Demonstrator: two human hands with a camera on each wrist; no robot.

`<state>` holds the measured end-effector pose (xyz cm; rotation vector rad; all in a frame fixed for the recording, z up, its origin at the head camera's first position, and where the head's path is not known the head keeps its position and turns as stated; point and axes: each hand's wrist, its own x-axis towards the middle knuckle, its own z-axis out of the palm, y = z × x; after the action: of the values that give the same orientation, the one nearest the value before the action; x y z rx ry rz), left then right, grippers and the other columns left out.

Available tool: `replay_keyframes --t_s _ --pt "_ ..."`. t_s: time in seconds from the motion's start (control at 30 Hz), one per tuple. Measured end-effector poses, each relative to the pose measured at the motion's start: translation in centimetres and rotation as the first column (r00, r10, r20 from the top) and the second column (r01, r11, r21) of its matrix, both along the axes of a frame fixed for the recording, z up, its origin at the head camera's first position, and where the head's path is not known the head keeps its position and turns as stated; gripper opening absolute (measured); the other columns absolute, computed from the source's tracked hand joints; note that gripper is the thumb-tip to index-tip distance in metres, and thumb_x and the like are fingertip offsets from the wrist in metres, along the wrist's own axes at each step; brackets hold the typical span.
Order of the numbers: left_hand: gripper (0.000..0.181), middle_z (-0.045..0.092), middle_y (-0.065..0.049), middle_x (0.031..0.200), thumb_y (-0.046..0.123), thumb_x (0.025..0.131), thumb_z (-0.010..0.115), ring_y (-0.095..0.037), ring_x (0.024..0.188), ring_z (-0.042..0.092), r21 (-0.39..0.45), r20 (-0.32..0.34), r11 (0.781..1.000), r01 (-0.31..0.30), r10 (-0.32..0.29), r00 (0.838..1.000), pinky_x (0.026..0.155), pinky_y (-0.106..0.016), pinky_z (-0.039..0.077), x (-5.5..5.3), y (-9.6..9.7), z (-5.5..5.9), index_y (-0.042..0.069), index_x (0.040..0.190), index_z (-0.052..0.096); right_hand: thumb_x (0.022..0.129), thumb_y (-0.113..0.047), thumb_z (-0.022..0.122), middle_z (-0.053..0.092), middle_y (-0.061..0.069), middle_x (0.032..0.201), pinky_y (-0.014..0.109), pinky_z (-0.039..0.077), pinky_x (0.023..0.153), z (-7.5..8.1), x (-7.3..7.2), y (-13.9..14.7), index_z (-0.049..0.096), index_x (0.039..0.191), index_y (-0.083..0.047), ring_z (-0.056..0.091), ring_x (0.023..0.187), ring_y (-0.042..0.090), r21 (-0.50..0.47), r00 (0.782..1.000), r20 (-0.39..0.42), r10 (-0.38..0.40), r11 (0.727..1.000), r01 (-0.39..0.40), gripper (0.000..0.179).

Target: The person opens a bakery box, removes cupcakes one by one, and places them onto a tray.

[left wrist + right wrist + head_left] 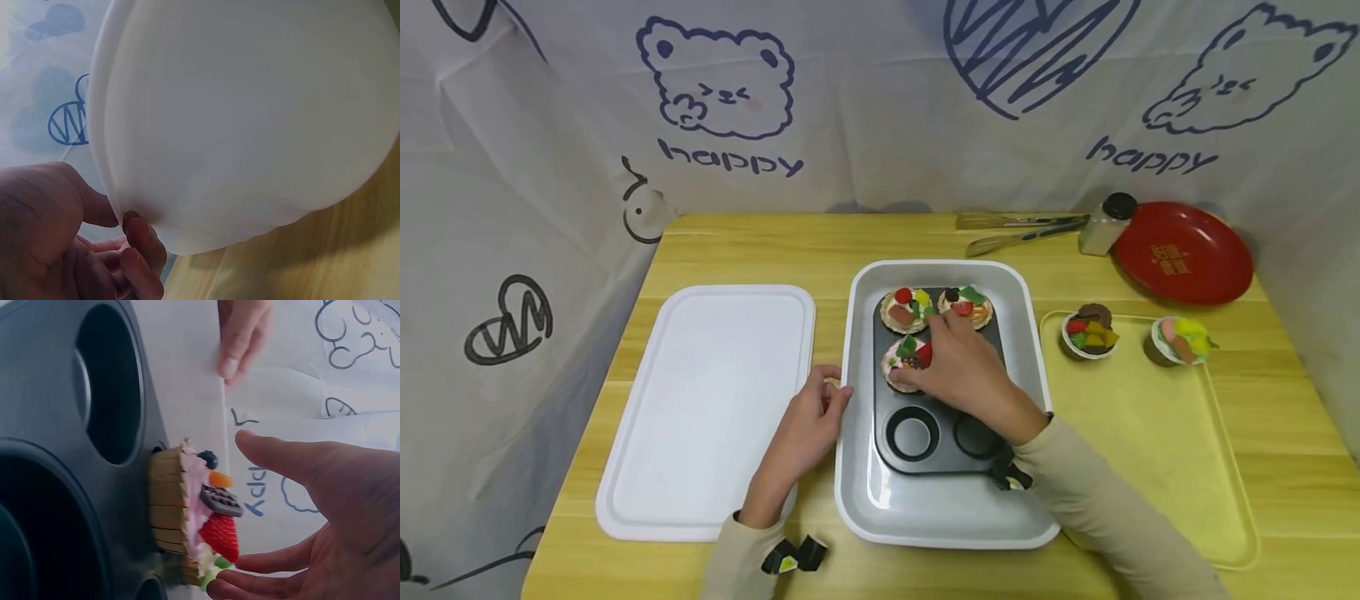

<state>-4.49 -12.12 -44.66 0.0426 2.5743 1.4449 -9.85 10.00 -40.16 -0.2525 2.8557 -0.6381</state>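
A dark muffin pan (942, 454) lies in a deep white tray (943, 527). Small toy tarts fill its back-left (906, 311) and back-right cups. A pink-creamed tart (169, 506) with a strawberry, a waffle piece and a blueberry sits in the middle-left cup. My right hand (964, 367) is over this tart, thumb and fingers spread around it; in the right wrist view the thumb stands apart from it, and fingertips are close to the strawberry. The middle-right cup is hidden under that hand. My left hand (808, 421) pinches the tray's left rim between thumb and fingers.
A flat white tray or lid (707, 417) lies at left. On the right, a yellow tray (1150, 467) bears two cupcakes, one chocolate (1086, 333) and one with yellow topping (1180, 342). Behind are a red plate (1183, 254), a shaker (1107, 225) and brushes (1022, 233).
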Motion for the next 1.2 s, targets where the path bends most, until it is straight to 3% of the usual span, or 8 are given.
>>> replay_keyframes --t_s 0.23,0.7,1.2 --pt "0.03 0.064 -0.008 0.081 0.018 0.103 0.055 -0.014 0.064 0.052 -0.001 -0.002 1.0 0.009 -0.009 1.0 0.061 -0.028 0.044 -0.1 0.1 0.2 0.001 0.128 0.051 0.076 -0.064 0.077 0.05 0.021 0.137 0.051 0.05 0.092 -0.9 -0.1 -0.2 0.049 0.139 0.003 0.053 0.116 0.033 0.016 1.0 0.004 0.013 1.0 -0.013 0.096" --pt "0.03 0.063 -0.007 0.08 0.017 0.103 0.055 -0.013 0.064 0.051 -0.005 0.004 1.0 0.008 -0.008 1.0 0.061 -0.028 0.043 0.1 0.2 0.3 0.001 0.128 0.051 0.069 -0.063 0.083 0.05 0.021 0.128 0.052 0.053 0.084 -2.3 0.1 -0.9 0.047 0.14 0.005 0.057 0.109 0.031 0.09 0.996 0.087 0.033 0.995 -0.041 0.105" --pt "0.031 0.063 -0.007 0.079 0.018 0.103 0.055 -0.013 0.064 0.051 -0.007 -0.002 1.0 0.014 -0.014 1.0 0.061 -0.028 0.044 0.0 0.0 0.4 0.001 0.128 0.051 0.074 -0.04 0.084 0.049 0.025 0.118 0.046 0.054 0.084 -2.7 -0.3 -1.2 0.048 0.13 0.015 0.061 0.095 0.034 0.0 0.995 0.094 0.026 1.0 -0.026 0.087"
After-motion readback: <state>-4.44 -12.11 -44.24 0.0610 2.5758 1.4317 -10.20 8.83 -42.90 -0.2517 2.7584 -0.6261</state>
